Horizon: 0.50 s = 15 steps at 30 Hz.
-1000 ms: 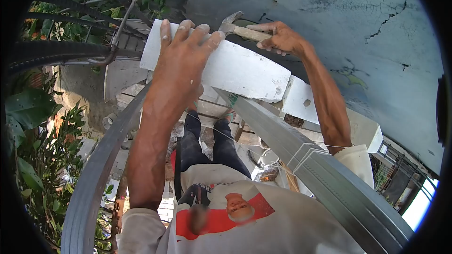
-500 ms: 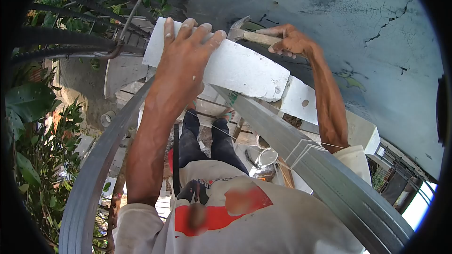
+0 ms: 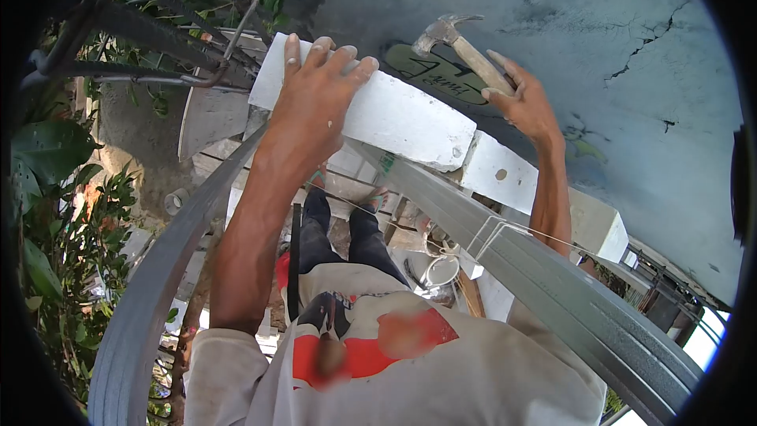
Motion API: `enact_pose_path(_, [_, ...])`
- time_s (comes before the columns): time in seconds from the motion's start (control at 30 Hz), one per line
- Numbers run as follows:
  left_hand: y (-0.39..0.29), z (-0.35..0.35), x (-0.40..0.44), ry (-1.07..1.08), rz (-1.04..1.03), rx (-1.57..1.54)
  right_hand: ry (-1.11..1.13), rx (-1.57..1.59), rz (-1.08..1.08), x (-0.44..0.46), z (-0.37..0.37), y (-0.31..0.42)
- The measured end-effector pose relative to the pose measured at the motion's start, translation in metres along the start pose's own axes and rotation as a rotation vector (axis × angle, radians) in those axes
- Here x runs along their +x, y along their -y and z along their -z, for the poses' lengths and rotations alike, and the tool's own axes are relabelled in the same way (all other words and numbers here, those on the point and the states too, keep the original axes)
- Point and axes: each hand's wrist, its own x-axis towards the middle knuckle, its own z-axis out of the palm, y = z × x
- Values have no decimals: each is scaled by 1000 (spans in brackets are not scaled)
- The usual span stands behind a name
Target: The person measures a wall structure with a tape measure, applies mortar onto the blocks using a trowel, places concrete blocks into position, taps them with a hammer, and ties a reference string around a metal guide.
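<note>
My left hand [image 3: 315, 99] grips the near white block [image 3: 410, 125], its fingers curled over the block's upper edge. That block lies in a row along the wall, with a second white block [image 3: 498, 173] at its right end. My right hand [image 3: 527, 106] is closed round the wooden handle of a claw hammer [image 3: 471, 54]. The hammer's metal head is raised above the block, apart from it, in front of the grey-blue wall [image 3: 568, 8]. Part of the right forearm passes in front of the second block.
Metal channels [image 3: 505, 244] slant up on both sides of my body, the right one bound with wire [image 3: 498, 230]. Ridged rebar [image 3: 138, 24] crosses the upper left, above leafy plants [image 3: 51, 268]. A white bucket [image 3: 440, 270] stands below. Another block [image 3: 603, 225] lies farther right.
My right hand has lifted the hammer up and to the right, away from the block's edge, uncovering writing on the wall. The left hand keeps its hold on the block.
</note>
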Motion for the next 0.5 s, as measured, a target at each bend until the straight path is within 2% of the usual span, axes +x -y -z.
enact_pose_path(0.07, [0,-1,-1,9,2,-28,-171,69,108,-39,3,10])
enact_pose_path(0.17, [-2,1,0,5,2,12,-230,343,-11,-101,-9,34])
enact_pose_path(0.27, [-6,7,0,64,12,41,-352,292,194,-138,-29,22])
enact_pose_path(0.33, [-1,-2,-1,38,5,86,-198,301,231,-158,-30,23])
enact_pose_path(0.4, [-2,-3,-3,41,0,90,-235,331,221,-169,-35,25])
enact_pose_path(0.5, [-4,-1,-3,85,5,174,-292,323,222,-177,-54,-18])
